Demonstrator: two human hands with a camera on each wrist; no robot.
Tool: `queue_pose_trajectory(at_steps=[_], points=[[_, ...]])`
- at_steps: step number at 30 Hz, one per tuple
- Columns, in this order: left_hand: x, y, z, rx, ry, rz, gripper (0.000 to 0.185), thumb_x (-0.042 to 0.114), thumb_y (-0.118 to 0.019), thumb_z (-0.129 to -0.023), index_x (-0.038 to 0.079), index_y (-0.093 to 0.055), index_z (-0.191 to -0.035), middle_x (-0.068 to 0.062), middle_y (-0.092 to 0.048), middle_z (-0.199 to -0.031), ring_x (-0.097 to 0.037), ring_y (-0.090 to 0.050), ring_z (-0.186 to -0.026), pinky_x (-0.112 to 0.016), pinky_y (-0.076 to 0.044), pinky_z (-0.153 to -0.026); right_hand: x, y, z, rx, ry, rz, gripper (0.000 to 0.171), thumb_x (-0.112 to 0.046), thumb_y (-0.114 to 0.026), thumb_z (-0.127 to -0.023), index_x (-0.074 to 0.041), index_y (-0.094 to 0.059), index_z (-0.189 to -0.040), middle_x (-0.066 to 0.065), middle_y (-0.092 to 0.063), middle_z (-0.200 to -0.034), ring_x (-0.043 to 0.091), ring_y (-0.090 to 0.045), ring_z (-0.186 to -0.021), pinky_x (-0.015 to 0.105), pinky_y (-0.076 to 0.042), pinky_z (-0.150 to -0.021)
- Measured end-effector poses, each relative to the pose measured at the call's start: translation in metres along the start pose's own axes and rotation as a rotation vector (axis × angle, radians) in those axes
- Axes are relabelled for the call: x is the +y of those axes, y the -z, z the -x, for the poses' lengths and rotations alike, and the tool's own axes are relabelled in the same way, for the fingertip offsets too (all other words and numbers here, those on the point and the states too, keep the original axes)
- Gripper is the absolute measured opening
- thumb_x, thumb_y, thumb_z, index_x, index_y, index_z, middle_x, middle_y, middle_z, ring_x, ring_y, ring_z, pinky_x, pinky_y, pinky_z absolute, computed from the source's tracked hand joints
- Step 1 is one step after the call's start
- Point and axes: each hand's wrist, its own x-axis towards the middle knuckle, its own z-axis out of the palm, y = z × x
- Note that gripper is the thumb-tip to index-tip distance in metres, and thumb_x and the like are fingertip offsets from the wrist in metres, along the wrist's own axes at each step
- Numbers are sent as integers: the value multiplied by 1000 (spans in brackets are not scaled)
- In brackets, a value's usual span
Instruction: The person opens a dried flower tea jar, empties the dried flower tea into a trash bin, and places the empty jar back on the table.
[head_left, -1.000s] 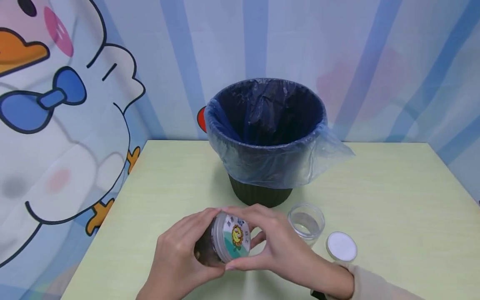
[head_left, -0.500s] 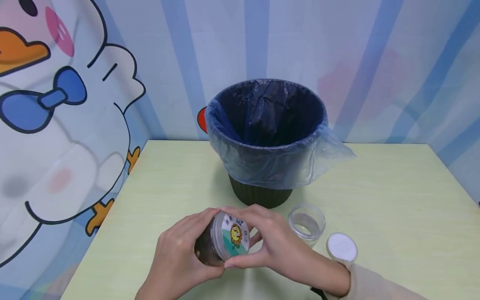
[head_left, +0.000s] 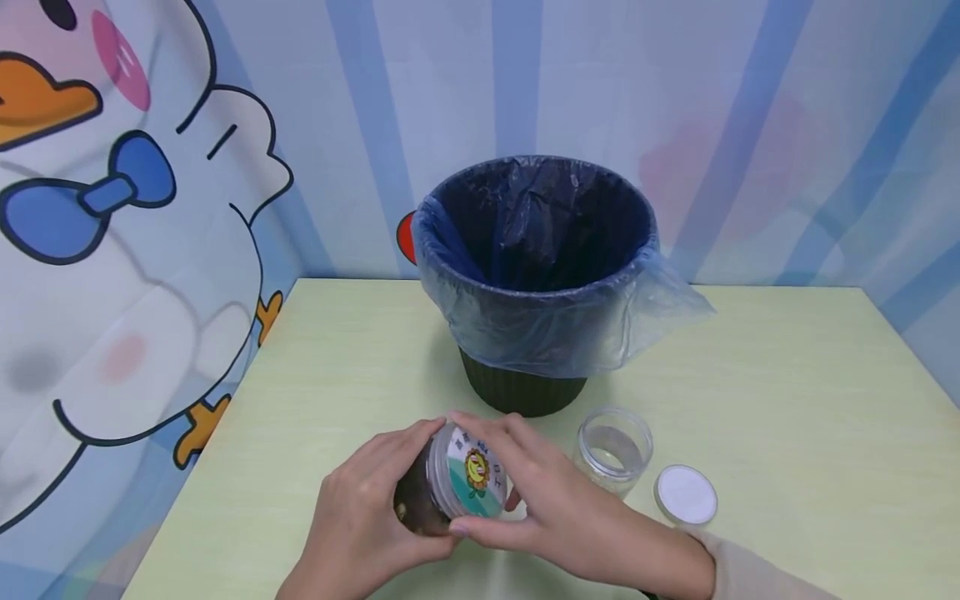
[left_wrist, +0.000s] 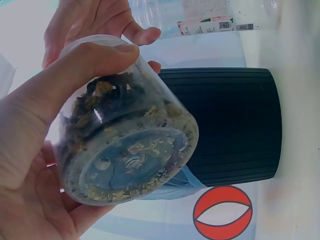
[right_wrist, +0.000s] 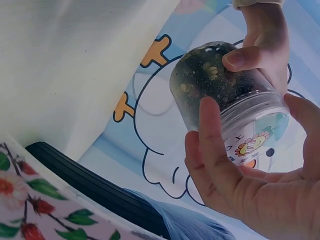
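Note:
A clear plastic jar of dark dried bits, tilted on its side, is held just above the table near the front edge. My left hand grips its body. My right hand curls its fingers around the jar's lid, which carries a sunflower sticker. The jar's dark contents show through the wall. To the right stand an empty clear jar and a white lid lying flat on the table.
A dark ribbed bin lined with a blue plastic bag stands at the back middle of the pale green table. A cartoon duck backdrop hangs along the left, and a striped blue wall behind.
The sunflower sticker on the lid has turned slightly between my hands. Both hands and the jar have shifted a little to the right.

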Motion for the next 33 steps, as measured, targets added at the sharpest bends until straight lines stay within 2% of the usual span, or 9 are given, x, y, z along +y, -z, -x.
queue_pose_trajectory(at_steps=[6,13,20,27,33], points=[[2,-1,1,8,12,-17,94,49,-93,-54,16,-60,-136,4,-67,-120,-11,-62,-107,-34,-58,-81,-1,0,0,-28,-23,3,78,-57,-64,-91,-43,-23,-155,-5,-44,-123,9,-56,-81,22,-53,-68],[3,-2,1,25,3,-25,93,48,-93,-55,16,-59,-136,3,-67,-122,-12,-63,-107,-34,-58,-81,-5,-3,-2,-13,-56,113,83,-68,-54,-90,-31,-23,-158,-5,-42,-128,9,-51,-106,27,-50,-88],[5,-3,-1,38,-2,4,92,48,-93,-55,16,-60,-134,5,-67,-120,-10,-63,-105,-33,-57,-82,-4,-8,-5,26,-92,205,85,-75,-49,-89,-23,-28,-153,-4,-45,-114,11,-55,-89,26,-52,-74],[7,-4,-1,40,-1,50,92,47,-94,-54,18,-60,-134,7,-67,-120,-7,-63,-105,-31,-57,-84,0,-11,-5,48,-93,222,87,-75,-51,-88,-15,-30,-148,-2,-51,-123,11,-57,-93,30,-53,-78],[6,-4,1,32,8,76,91,46,-94,-54,19,-60,-134,9,-67,-120,-6,-62,-104,-30,-57,-83,3,-11,-5,34,-69,234,85,-74,-52,-88,-16,-30,-146,-2,-54,-117,11,-58,-92,30,-53,-78]])
